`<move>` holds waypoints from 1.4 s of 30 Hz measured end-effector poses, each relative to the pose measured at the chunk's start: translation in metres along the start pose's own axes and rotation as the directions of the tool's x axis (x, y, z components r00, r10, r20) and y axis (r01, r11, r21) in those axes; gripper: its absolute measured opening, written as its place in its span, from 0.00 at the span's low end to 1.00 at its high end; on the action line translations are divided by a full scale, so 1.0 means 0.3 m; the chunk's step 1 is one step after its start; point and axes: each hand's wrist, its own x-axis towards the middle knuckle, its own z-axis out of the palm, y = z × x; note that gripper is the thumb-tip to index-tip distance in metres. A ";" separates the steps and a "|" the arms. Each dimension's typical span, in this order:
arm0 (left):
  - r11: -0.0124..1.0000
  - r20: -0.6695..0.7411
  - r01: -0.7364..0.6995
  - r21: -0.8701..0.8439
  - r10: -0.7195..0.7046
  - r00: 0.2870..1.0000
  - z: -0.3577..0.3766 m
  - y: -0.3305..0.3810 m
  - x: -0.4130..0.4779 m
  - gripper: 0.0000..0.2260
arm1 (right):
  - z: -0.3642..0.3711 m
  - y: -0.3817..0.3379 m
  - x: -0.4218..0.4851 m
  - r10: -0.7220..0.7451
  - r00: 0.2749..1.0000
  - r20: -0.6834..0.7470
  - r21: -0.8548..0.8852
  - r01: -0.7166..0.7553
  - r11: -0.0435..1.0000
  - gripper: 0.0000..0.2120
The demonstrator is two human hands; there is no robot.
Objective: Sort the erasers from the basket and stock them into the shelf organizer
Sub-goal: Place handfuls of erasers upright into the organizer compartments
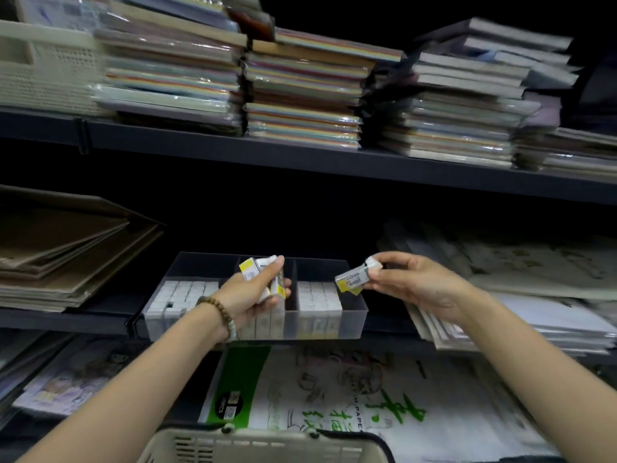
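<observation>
A clear plastic shelf organizer [354, 320] with three compartments sits on the middle shelf, its left and right sections filled with rows of white erasers [317, 295]. My left hand [247, 300] grips several yellow-and-white wrapped erasers [263, 275] above the middle compartment. My right hand [414, 282] pinches one wrapped eraser [354, 277] over the organizer's right section. The cream basket [267, 446] shows only its rim at the bottom edge; its contents are hidden.
Stacks of coloured paper packs [300, 91] and notebooks fill the upper shelf, with a cream crate [43, 68] at the left. Brown card sheets [66, 248] lie left of the organizer, paper piles [517, 295] right of it. A green-printed paper pack [334, 396] lies below.
</observation>
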 end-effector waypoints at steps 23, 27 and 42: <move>0.990 0.021 0.138 -0.040 -0.138 0.990 -0.049 -0.005 0.110 0.22 | 0.009 0.127 0.283 -0.146 0.988 0.046 -0.863 0.113 0.492 0.16; 0.989 0.022 0.145 -0.023 -0.145 0.989 -0.043 -0.003 0.107 0.22 | -0.003 0.136 0.289 -0.185 0.982 0.021 -0.858 0.113 0.501 0.14; 0.968 0.190 0.219 -0.121 -0.194 0.963 -0.023 0.024 0.025 0.19 | -0.024 0.140 0.243 -0.207 0.975 0.076 -0.885 0.161 0.437 0.13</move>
